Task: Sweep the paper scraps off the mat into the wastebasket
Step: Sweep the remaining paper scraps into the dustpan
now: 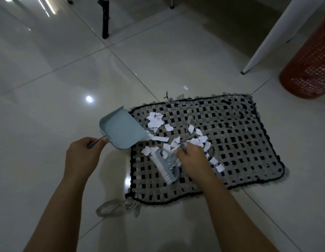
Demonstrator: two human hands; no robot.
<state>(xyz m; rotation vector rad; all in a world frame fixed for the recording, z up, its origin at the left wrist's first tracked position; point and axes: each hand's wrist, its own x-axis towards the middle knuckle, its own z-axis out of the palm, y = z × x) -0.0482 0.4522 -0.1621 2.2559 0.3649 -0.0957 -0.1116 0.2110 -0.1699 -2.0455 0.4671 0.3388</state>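
Over the mat [221, 142], our left hand [81, 157] clamps the dustpan [121, 130] handle; our right hand [190, 157] seemingly closes its grip on the blurred brush [165, 166] among paper scraps [155, 120].

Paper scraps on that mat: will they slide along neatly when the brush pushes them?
Probably not neatly. The paper scraps look thin and light, so they may flutter or flip. The woven mat has open gaps that could snag edges. One scrap already lies beyond it.

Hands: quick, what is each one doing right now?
Left hand: grips the dustpan by its handle.
Right hand: holds the brush over the mat.
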